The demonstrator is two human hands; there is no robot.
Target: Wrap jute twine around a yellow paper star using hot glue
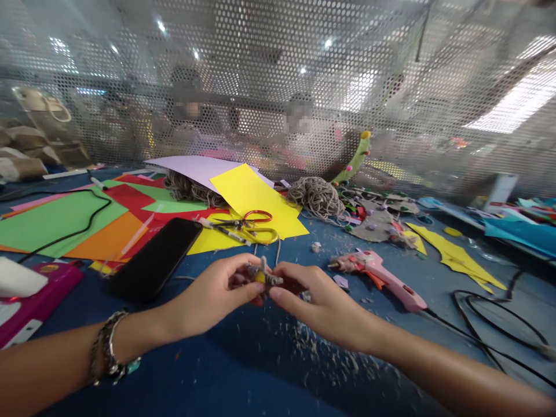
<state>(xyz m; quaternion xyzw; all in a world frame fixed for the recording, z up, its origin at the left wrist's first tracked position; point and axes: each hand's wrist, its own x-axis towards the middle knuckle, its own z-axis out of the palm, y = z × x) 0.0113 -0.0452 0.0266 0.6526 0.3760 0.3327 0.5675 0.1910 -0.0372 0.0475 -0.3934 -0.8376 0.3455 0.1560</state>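
Note:
Between both hands, above the blue table, is a small craft piece (263,277) wound with grey yarn, with a yellow spot on it. My left hand (232,285) is closed on it from the left, thumb in front. The fingertips of my right hand (304,289) pinch its right end. A grey strand of yarn (278,253) runs behind the hands. Just beyond them, scissors (258,227) with red and yellow handles lie on yellow paper (260,197). A pink glue gun (382,275) lies to the right of my right hand.
A black phone (158,258) lies left, near coloured paper sheets (87,217). Grey yarn (317,197) is heaped at the back against a perforated metal screen (260,75). The glue gun's black cable (473,333) loops at right. Fibre scraps (334,353) litter the blue table (208,376).

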